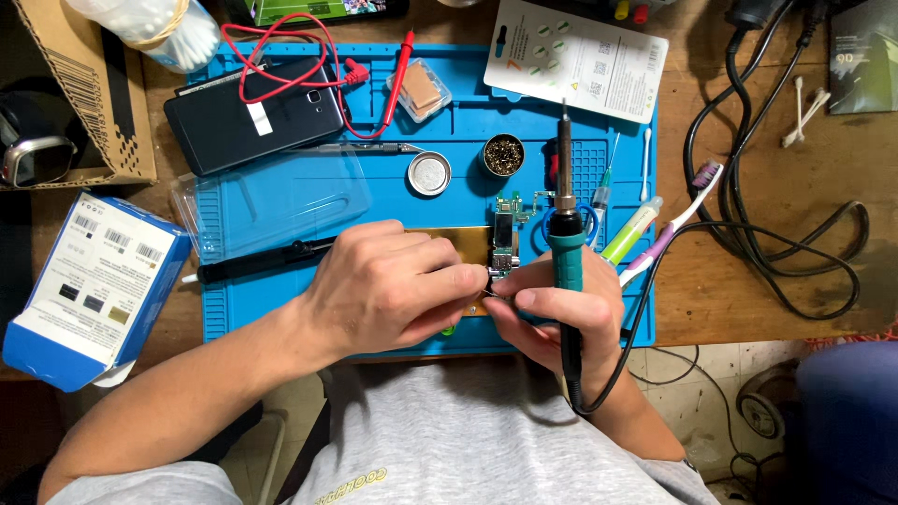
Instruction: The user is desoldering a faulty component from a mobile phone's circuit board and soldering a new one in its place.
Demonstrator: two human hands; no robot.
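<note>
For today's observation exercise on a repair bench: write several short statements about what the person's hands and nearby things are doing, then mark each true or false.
1. The right hand holds a teal-handled soldering iron with its tip pointing away from the person. True.
2. The work lies on a red mat. False: the mat is blue.
3. The left hand rests beside a small circuit board, fingers meeting the right hand. True.
4. The dark phone lies under the left hand. False: it lies at the mat's far left corner, apart from both hands.
5. A toothbrush lies right of the iron. True.
</note>
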